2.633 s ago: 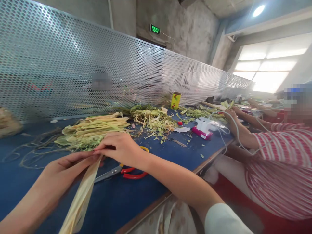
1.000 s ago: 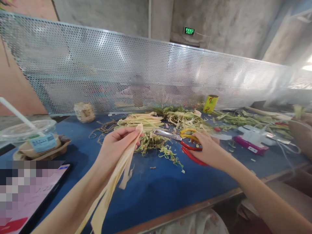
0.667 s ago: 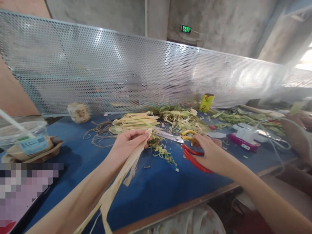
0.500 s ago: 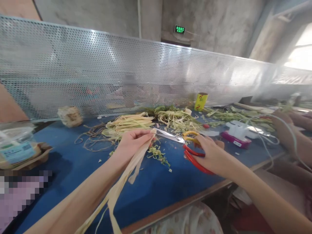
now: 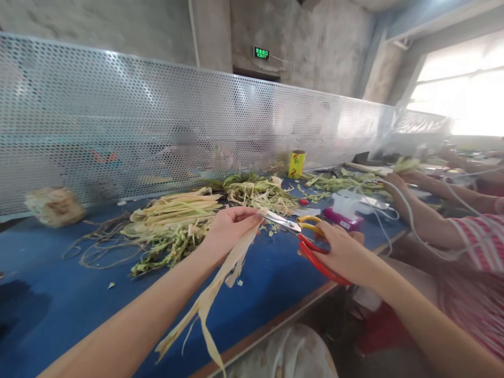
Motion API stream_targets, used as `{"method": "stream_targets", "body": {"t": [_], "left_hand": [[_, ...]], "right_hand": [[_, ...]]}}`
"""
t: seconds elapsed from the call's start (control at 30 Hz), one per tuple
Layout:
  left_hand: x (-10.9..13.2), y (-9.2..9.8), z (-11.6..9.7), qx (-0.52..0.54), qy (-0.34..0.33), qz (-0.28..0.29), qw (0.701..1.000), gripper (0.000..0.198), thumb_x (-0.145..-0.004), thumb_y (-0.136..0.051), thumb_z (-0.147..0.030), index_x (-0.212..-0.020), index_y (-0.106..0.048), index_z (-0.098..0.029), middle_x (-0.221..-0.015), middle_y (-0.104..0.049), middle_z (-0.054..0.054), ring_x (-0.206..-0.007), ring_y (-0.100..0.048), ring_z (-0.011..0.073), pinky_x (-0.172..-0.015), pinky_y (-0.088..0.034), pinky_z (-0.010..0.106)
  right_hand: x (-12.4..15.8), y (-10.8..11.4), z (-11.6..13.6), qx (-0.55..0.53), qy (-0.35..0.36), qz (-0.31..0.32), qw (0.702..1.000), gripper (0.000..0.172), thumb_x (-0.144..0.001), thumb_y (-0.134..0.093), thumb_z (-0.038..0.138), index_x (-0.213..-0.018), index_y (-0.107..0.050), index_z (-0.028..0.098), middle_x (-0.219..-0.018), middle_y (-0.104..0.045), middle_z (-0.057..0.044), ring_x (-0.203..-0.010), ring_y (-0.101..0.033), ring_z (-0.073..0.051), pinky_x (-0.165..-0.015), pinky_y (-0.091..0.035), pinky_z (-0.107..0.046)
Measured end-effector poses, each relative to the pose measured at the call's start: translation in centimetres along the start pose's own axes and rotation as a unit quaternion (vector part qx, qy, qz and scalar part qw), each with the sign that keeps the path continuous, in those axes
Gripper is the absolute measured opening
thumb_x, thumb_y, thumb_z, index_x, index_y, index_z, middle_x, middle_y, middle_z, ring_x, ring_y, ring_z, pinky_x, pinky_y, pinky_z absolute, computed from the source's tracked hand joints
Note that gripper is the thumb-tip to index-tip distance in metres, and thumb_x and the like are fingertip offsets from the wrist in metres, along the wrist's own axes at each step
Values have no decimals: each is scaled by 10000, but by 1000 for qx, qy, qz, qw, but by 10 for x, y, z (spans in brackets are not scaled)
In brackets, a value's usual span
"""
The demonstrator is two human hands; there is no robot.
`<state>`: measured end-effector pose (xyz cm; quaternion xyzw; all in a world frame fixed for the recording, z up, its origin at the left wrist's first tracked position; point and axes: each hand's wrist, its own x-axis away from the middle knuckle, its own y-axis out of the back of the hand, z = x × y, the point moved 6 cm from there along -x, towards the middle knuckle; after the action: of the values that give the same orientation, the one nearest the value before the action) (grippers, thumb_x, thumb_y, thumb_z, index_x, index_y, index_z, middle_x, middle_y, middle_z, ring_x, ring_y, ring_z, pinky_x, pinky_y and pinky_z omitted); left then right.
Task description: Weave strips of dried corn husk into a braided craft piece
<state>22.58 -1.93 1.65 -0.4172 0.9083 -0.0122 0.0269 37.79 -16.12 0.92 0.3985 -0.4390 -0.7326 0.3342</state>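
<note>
Two hands close together: left hand (image 5: 228,231) pinches pale dried husk strip (image 5: 236,257); right hand (image 5: 344,254) grips red-handled scissors (image 5: 293,227), tips beside left fingers (image 5: 252,214). A slip could nick them.

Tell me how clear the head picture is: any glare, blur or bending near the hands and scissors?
Head view: the window is blown out white; the mesh screen bows from the wide lens; the left hand pinching husk strips and the right hand on the scissors look fairly sharp; the striped sleeve at the right edge is smeared.
</note>
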Motion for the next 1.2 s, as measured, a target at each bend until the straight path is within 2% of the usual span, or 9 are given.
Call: {"method": "stream_targets", "body": {"t": [0.13,0.27,0.43,0.67,0.83,1.03,1.2], "left_hand": [[-8,-19,-4,-49,-24,56,997,90,-627,-677,-250,-672,-673,-173,-514,-616,-22,-435,-514,55,-439,-386,161],[-13,-31,-8,-47,-29,93,994,50,-668,-637,-197,-700,-662,-167,-564,-632,-21,-468,-526,48,-477,-400,158],[-18,-39,-11,-66,-34,109,991,75,-696,-609,-186,-758,-632,-151,-532,-603,-31,-452,-503,42,-468,-379,155],[-28,-42,-13,-96,-65,147,982,100,-688,-609,-201,-772,-618,-147,-600,-625,-16,-492,-510,52,-523,-394,184],[-45,-49,-10,-89,-76,171,978,112,-683,-608,-221,-764,-625,-146,-656,-638,1,-482,-495,47,-534,-401,197],[-67,-53,-3,-74,-65,167,981,136,-652,-639,-261,-733,-658,-153,-670,-654,34,-493,-509,61,-512,-411,196],[-71,-48,5,-72,-38,147,986,86,-628,-656,-219,-685,-674,-156,-650,-670,40,-466,-511,59,-495,-422,192]], "right_hand": [[0,5,-9,-10,18,-12,1000,369,-671,-519,535,-836,-554,207,-720,-617,-44,-761,-569,-232,-639,-373,-295],[0,8,-19,-20,18,-2,1000,339,-695,-507,519,-835,-558,215,-693,-615,-30,-655,-568,-193,-592,-367,-271],[-1,8,-26,-11,13,22,1000,345,-733,-458,524,-839,-541,207,-605,-582,-11,-556,-539,-169,-545,-348,-262],[-2,12,-26,9,12,29,999,354,-741,-439,536,-840,-528,209,-605,-602,-10,-564,-553,-170,-547,-336,-261],[-5,10,-26,93,-34,40,994,323,-775,-384,507,-765,-480,198,-595,-619,-33,-555,-578,-187,-556,-327,-278],[-14,3,-24,169,-28,41,984,444,-813,-280,530,-737,-521,165,-610,-646,-99,-589,-607,-230,-635,-351,-334],[-22,1,-20,190,-5,57,980,491,-824,-293,505,-621,-586,168,-642,-664,-115,-602,-605,-222,-660,-362,-345]]}}
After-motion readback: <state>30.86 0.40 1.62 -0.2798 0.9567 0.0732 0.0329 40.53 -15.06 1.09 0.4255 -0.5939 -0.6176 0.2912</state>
